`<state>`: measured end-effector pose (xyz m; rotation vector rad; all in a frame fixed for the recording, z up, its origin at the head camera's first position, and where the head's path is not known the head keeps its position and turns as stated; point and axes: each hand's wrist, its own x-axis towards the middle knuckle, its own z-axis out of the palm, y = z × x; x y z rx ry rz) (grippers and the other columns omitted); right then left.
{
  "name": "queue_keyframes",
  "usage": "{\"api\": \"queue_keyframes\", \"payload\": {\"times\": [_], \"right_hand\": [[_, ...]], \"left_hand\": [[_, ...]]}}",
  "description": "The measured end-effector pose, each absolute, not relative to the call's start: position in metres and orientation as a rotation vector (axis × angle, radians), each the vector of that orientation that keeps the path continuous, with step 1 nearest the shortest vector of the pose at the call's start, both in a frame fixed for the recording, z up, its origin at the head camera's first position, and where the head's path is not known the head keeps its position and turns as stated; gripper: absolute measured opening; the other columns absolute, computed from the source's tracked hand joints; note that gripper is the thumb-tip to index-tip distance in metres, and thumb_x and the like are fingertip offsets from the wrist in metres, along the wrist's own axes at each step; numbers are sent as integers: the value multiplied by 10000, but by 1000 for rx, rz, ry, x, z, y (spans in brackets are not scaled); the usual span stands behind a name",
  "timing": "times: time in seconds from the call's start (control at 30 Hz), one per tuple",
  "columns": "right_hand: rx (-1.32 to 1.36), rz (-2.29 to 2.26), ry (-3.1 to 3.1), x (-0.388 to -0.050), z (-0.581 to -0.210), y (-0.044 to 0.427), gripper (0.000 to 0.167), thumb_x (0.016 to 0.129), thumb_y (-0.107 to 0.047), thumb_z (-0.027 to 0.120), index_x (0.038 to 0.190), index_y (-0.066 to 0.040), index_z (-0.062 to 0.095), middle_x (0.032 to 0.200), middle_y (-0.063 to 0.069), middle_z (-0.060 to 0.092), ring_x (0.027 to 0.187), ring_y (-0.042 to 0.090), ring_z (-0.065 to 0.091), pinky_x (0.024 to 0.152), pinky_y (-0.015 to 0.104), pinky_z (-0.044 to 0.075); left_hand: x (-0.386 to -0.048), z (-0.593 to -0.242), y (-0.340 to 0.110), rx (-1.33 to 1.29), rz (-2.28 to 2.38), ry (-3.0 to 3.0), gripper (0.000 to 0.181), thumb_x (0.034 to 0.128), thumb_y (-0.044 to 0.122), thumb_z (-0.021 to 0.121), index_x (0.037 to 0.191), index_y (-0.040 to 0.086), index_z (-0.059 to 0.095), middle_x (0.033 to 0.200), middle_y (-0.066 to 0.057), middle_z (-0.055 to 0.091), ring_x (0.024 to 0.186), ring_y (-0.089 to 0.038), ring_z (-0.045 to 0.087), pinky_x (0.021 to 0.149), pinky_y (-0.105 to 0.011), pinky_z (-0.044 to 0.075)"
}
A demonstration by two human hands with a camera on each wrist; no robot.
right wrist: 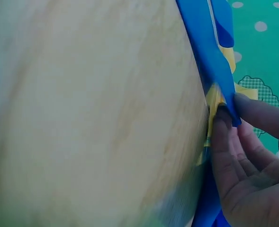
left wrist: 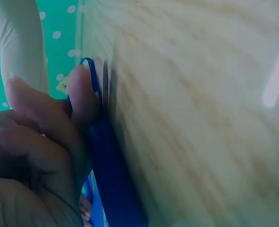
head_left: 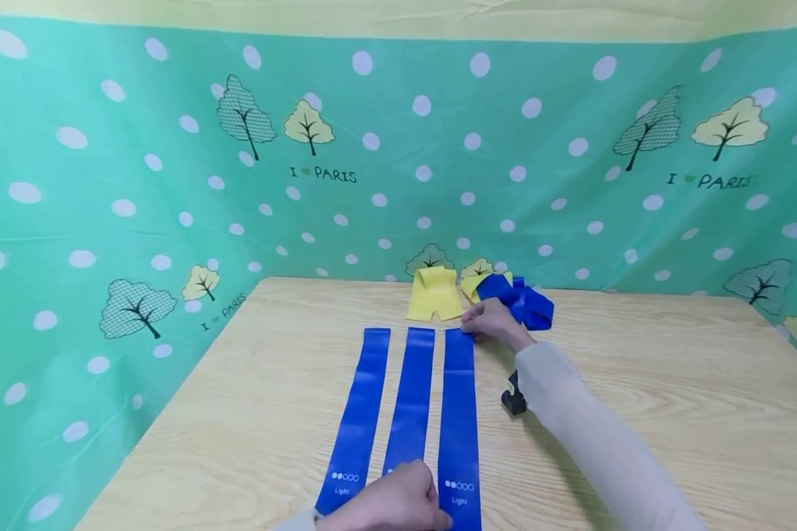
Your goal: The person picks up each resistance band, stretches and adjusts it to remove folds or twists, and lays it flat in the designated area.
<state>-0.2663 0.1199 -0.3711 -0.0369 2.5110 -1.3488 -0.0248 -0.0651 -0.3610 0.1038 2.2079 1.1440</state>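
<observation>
Three blue resistance bands lie lengthwise side by side: a left band (head_left: 359, 413), a middle band (head_left: 413, 391) and a right band (head_left: 460, 420), with "Light" printed on the outer two. My right hand (head_left: 494, 323) pinches the far end of the right band between thumb and fingers; the right wrist view shows that blue end (right wrist: 227, 97) slightly lifted. My left hand (head_left: 398, 498) covers the middle band's near part and grips the right band near its close end. In the left wrist view its fingers (left wrist: 82, 94) are against the blue band (left wrist: 113, 175), partly hiding it.
Behind the bands lies a folded yellow band (head_left: 433, 295). Right of it is a heap of blue bands (head_left: 533, 306) with a yellow band (head_left: 473, 286). A black object (head_left: 513, 398) shows by my right sleeve. A polka-dot curtain (head_left: 398, 147) hangs behind the wooden table (head_left: 671, 383).
</observation>
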Motion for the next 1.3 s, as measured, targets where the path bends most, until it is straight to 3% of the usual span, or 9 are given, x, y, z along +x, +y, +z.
{"api": "queue_keyframes", "payload": {"times": [0.47,0.83,1.07,1.3], "right_hand": [[-14,-1450,2523,-271,-362,134,239,921,-75,550,1094,57,649,1025,195,671,734,159,654,725,318,576],[0,-1543,2448,-274,-349,157,328,967,-129,519,1209,87,570,1131,255,602,840,228,640,843,387,549],[52,-1596,2449,-278,-344,172,351,960,-139,520,1242,69,542,1072,131,574,715,86,574,713,213,537],[56,-1574,2464,-277,-342,186,353,963,-135,517,1239,85,530,1047,122,575,701,69,566,700,206,539]], "left_hand": [[-33,-356,-65,241,1039,2347,294,719,101,805,507,78,604,409,6,529,363,-109,504,380,-225,420],[-49,-352,-61,346,1064,2341,267,780,125,757,561,115,606,431,28,536,340,-69,455,335,-169,310],[-67,-340,-59,395,1052,2386,230,798,114,742,610,112,608,484,-2,576,392,-111,525,387,-196,342],[-89,-336,-53,374,1072,2424,208,826,107,709,649,105,600,567,-40,634,424,-141,527,390,-213,347]]}}
